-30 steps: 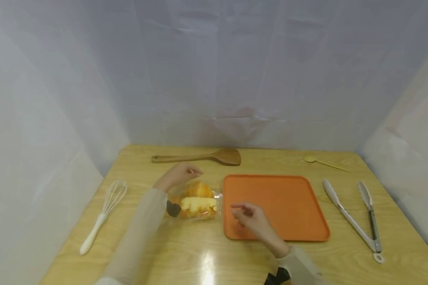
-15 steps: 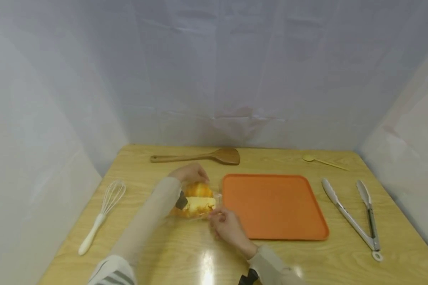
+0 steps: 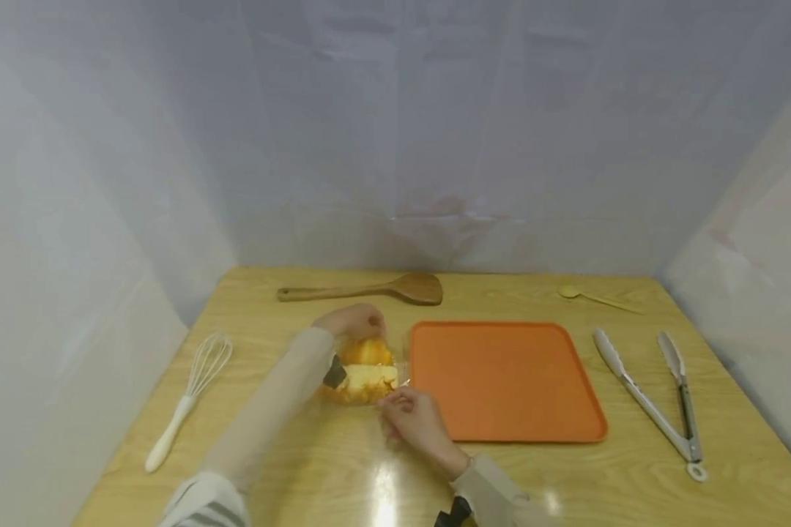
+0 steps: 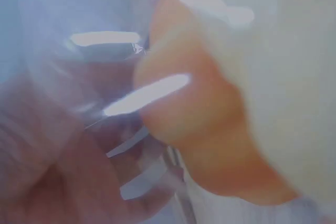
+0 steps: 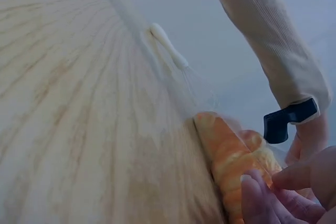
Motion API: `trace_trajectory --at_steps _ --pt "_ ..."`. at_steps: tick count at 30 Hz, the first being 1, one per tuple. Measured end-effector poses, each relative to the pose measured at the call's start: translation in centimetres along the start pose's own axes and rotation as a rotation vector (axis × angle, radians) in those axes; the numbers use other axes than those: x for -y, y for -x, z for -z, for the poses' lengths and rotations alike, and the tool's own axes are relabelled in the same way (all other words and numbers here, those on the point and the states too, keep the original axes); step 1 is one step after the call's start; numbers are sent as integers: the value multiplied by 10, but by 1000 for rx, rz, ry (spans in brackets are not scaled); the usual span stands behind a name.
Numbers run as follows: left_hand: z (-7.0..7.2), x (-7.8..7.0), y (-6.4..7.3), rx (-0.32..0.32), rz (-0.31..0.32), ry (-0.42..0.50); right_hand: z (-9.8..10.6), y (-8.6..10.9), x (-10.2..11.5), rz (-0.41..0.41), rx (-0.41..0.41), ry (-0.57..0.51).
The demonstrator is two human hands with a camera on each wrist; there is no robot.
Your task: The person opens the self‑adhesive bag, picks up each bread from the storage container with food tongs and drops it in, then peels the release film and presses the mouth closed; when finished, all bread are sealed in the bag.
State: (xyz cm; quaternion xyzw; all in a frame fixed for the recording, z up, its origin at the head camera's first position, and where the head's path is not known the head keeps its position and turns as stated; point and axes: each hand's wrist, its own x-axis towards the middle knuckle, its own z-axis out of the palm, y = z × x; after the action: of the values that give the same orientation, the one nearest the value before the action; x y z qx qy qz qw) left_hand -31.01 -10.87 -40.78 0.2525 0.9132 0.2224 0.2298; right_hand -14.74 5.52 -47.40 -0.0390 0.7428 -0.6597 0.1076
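Observation:
A clear plastic bag (image 3: 400,366) holds golden bread (image 3: 365,394) with a pale yellow filling and lies left of the orange tray (image 3: 507,380). My left hand (image 3: 359,319) reaches over its far side and pinches the plastic at the far right corner. In the left wrist view its fingers (image 4: 142,182) show partly through the glossy film, close to the bread. My right hand (image 3: 417,422) pinches the near right corner, thumb against fingers, as the right wrist view shows beside the bread's end. The left sleeve and wrist strap hide the bag's left part.
A white whisk (image 3: 187,402) lies at the left. Behind the bag is a wooden spatula (image 3: 415,288). A small yellow spoon (image 3: 570,291) lies at the back right, and spread metal tongs (image 3: 655,415) lie right of the tray. White sheeting (image 3: 395,146) encloses the table.
My right hand has moved left from over the tray to the bag's near right corner. My left hand has shifted right along the far side. Over the last half second both barely move.

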Motion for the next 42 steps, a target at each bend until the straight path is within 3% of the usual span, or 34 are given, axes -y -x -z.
trace_trajectory --at_steps 5,10,14,19,23,25,27,32,35,38,42 --pt "12 8 18 -80 -96 106 10 -4 11 80 26 35" --pt "25 17 46 -179 -122 331 27 -12 36 260 -49 249" --pt "27 23 65 -311 -149 478 41 -19 58 366 -46 345" --pt "14 25 87 -507 -163 667 51 -27 84 488 -42 441" --pt "0 19 98 -697 -283 831 56 -34 99 600 -48 468" --pt "-7 18 101 -776 -338 872 58 -36 103 621 -43 462" --pt "-15 18 102 -820 -341 892 59 -37 102 609 -40 474" --pt "-35 21 97 -824 -219 886 59 -42 90 594 -46 549" --pt "-43 20 93 -854 -204 902 57 -45 84 619 -80 527" --pt "-48 18 88 -901 -260 965 54 -47 80 621 -116 445" --pt "-52 12 82 -940 -399 1110 48 -47 76 520 -168 260"
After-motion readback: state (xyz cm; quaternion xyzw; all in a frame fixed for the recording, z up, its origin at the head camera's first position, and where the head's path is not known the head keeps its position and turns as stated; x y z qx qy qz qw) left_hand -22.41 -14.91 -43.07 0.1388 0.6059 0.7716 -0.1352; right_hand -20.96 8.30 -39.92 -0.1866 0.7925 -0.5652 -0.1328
